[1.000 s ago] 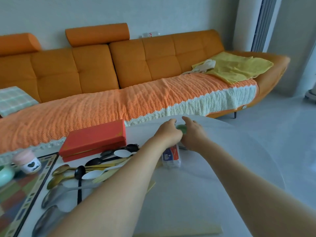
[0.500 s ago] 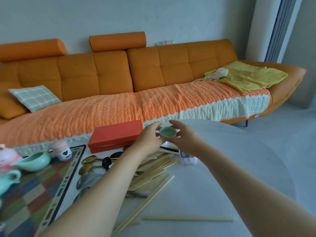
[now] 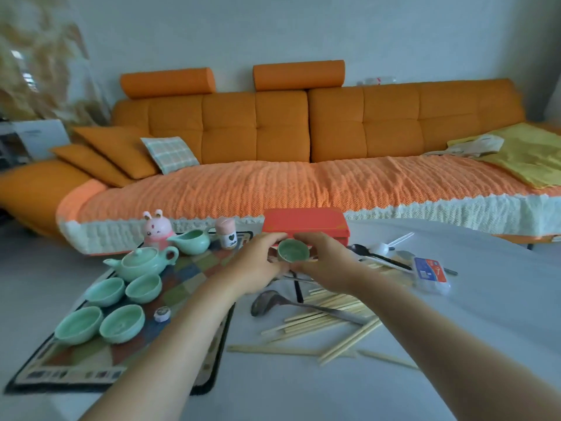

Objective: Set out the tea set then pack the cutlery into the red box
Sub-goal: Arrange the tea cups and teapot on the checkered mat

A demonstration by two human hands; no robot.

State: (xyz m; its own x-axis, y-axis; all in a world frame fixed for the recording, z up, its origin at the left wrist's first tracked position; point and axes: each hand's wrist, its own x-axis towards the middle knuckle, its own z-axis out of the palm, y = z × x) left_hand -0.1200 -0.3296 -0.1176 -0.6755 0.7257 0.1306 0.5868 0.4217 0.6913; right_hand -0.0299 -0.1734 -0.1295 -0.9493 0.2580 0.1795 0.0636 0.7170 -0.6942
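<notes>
You hold the small green teacup (image 3: 293, 251) between both hands, left hand (image 3: 258, 265) and right hand (image 3: 326, 262) close together, fingers curled at its rim, centre frame just before the red box (image 3: 305, 224). Carry it level to the patchwork mat (image 3: 194, 278) at lower left and set it upright beside the four teacups (image 3: 143, 287), clear of the teapot (image 3: 141, 262). Blur hides the fingertips, so the grip may be light. Half a second ago the cup was right of the box; it has since come leftward.
</notes>
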